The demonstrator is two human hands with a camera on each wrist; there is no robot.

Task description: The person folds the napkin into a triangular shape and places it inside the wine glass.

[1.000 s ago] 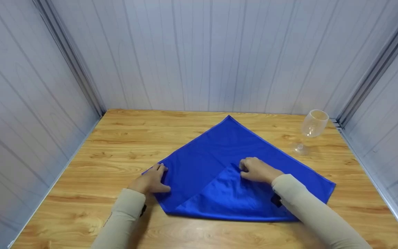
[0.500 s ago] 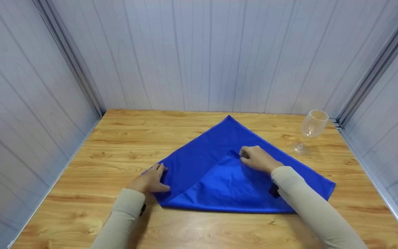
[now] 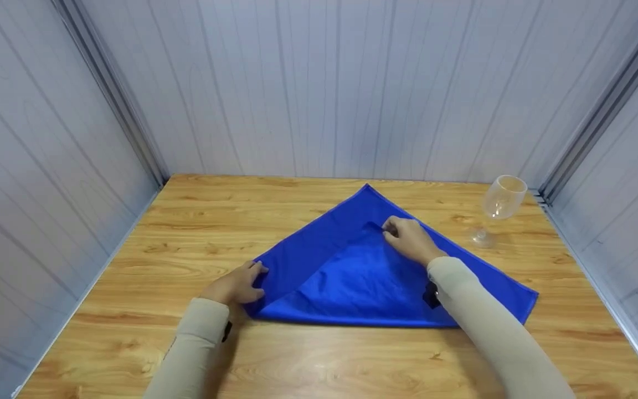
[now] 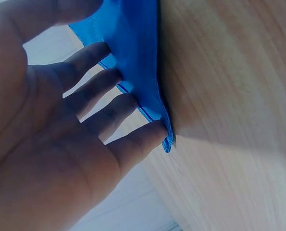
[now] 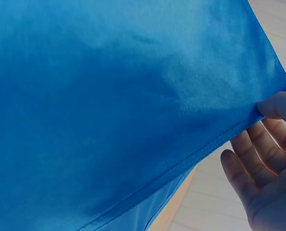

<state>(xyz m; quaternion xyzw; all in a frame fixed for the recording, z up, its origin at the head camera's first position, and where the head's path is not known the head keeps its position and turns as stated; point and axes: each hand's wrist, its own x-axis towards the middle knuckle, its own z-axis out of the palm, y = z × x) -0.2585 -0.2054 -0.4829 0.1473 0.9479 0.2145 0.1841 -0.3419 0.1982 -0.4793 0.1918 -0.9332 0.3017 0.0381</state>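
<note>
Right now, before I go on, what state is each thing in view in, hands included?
Blue cloth: partly folded, its near side turned over toward the far corner, the flap slightly rumpled.
Wine glass: upright on its foot, apart from the cloth, no contents visible.
Left hand: fingers spread, touching the cloth's left corner.
Right hand: pinching the flap's edge near its corner.

room in front, tighter far right

you can pass over the bare tabletop (image 3: pixel 147 266) outside your left sleeve (image 3: pixel 189 349), or between it and your right sleeve (image 3: pixel 490 327), in front of the blue cloth (image 3: pixel 346 288). a stemmed glass (image 3: pixel 504 199) stands beyond the cloth, near the right wall (image 3: pixel 623 183); the back wall (image 3: pixel 308 88) blocks the far side.
</note>
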